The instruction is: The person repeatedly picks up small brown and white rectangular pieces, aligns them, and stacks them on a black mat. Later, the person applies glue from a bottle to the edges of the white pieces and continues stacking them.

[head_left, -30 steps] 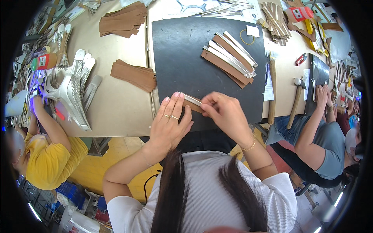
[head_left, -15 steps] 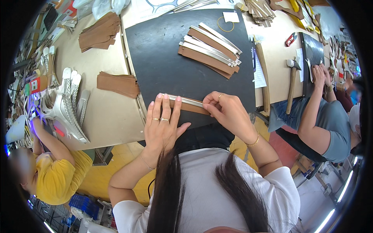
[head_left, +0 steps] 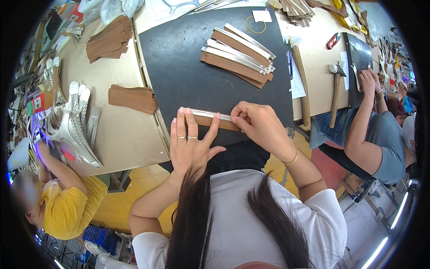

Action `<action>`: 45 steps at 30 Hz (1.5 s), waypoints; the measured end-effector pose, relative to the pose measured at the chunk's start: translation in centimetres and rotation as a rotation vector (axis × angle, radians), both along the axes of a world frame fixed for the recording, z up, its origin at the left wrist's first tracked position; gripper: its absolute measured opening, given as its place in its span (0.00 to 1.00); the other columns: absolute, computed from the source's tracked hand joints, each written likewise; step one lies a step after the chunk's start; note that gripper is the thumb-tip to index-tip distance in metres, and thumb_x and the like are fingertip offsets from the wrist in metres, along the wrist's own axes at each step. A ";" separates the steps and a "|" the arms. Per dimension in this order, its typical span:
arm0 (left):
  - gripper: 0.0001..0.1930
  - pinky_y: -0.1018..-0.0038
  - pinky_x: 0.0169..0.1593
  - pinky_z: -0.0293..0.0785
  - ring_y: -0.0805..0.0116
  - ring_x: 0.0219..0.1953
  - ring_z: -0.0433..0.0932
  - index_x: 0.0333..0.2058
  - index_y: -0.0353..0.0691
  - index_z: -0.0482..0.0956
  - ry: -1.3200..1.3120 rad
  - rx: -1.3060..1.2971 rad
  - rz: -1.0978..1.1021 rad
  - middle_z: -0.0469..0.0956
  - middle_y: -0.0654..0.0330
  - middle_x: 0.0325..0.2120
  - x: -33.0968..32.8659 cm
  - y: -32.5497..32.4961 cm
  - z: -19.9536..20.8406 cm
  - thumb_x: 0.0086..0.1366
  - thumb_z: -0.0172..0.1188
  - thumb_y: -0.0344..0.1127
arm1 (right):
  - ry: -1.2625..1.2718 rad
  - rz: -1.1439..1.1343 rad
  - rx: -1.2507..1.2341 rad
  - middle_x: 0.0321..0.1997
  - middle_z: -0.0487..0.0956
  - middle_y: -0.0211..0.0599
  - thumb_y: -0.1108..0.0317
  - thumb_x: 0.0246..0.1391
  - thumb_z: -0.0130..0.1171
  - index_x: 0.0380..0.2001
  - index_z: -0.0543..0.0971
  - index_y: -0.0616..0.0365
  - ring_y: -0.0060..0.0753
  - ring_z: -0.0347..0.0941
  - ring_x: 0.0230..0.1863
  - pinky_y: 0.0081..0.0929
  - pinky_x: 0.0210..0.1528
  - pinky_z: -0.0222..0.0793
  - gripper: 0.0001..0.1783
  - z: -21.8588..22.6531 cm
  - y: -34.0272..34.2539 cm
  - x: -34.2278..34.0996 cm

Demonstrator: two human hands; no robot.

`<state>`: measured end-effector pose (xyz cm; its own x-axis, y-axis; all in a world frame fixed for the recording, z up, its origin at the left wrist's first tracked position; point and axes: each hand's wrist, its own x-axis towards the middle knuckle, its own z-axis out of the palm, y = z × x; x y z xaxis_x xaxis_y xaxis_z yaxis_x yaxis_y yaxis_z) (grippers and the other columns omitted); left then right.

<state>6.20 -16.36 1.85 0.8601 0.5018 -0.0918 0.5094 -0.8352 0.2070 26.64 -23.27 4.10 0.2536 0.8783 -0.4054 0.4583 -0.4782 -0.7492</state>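
Bright, even overhead light, barely any shadows. Heavy fisheye bend, black vignette all round the rim. Sharp in the middle, softer near the edges. Bit of glare off the desk [head_left: 125, 134].

The left hand [head_left: 190, 141] lay flat, fingers spread, pressing a brown strip [head_left: 210, 120] with a silver edge onto the dark mat [head_left: 179, 71]. The right hand [head_left: 260, 123] pinched the strip's right end; finished strips [head_left: 237, 56] lay stacked farther up the mat

Workshop table clutter
A hammer [head_left: 335, 89] lies right of the black mat [head_left: 179, 67]; brown strips [head_left: 132, 98] stacked left; a yellow-shirted person [head_left: 67, 206] sits nearby
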 end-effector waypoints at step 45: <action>0.13 0.69 0.44 0.73 0.64 0.35 0.77 0.39 0.31 0.83 -0.584 -0.058 0.987 0.77 0.57 0.34 -6.1 14.3 -3.2 0.59 0.69 0.33 | -0.432 -0.097 0.354 0.30 0.75 0.28 0.63 0.51 0.69 0.35 0.82 0.52 0.33 0.69 0.39 0.34 0.50 0.53 0.09 1.3 2.2 3.7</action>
